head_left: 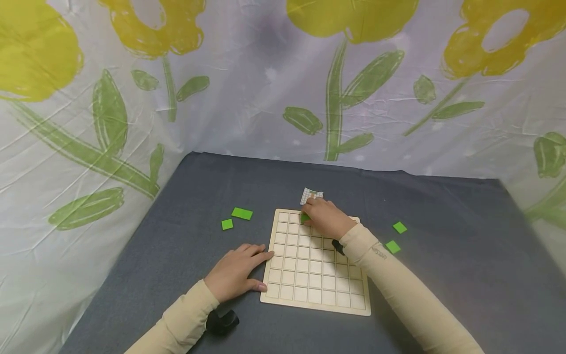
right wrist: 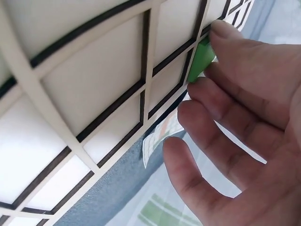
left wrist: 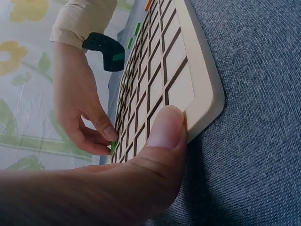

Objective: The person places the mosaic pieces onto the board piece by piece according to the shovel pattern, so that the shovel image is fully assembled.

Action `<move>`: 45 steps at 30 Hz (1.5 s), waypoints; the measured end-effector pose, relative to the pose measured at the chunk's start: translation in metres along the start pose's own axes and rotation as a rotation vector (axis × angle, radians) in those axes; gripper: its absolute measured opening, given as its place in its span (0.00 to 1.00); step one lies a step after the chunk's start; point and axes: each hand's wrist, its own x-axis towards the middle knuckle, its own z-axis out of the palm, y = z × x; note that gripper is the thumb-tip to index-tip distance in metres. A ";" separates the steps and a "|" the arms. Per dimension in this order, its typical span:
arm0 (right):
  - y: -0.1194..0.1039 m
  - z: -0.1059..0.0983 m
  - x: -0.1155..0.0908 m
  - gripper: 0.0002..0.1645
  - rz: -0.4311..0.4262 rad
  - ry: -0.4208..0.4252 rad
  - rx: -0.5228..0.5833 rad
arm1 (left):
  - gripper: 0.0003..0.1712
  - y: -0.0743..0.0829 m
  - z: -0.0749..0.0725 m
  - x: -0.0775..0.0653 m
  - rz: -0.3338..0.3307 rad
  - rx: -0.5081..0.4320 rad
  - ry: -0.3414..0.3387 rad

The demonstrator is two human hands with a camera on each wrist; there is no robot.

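Note:
A pale wooden board [head_left: 316,307] with a grid of square recesses lies on the table. At its far edge my right hand [head_left: 328,219] pinches a small green tile [right wrist: 201,61] between thumb and fingers, over a square of the far row. The tile looks tilted in the right wrist view. My left hand [head_left: 236,270] rests against the board's left side, fingers extended. Its thumb [left wrist: 164,136] presses on the rim near a corner. A small printed grid card [head_left: 311,193] lies just beyond the board, partly behind the right fingers.
Left of the board lie a green rectangle [head_left: 241,213] and a green square [head_left: 227,224]. Two more green squares, one nearer [head_left: 392,247] and one farther [head_left: 400,227], lie to the right. An orange piece [left wrist: 148,5] shows at the left wrist view's top. Flowered cloth [head_left: 247,98] surrounds the table.

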 end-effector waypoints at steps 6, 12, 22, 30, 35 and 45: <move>0.001 -0.003 -0.001 0.15 0.014 -0.022 0.004 | 0.43 0.001 -0.001 0.002 0.008 0.008 -0.006; 0.002 -0.004 -0.002 0.17 0.019 -0.057 0.002 | 0.43 0.002 -0.001 0.004 0.015 0.007 -0.013; 0.022 -0.026 -0.020 0.19 0.042 0.002 0.073 | 0.42 0.000 -0.001 0.005 0.033 0.009 -0.007; 0.058 -0.042 -0.055 0.22 0.172 -0.043 0.116 | 0.43 -0.003 -0.001 0.004 0.031 0.002 -0.006; 0.085 -0.042 -0.081 0.21 0.224 -0.043 0.146 | 0.43 -0.003 0.000 0.003 0.032 0.001 -0.001; 0.121 -0.035 -0.127 0.19 0.282 -0.031 0.154 | 0.42 -0.004 0.002 0.003 0.027 0.011 0.001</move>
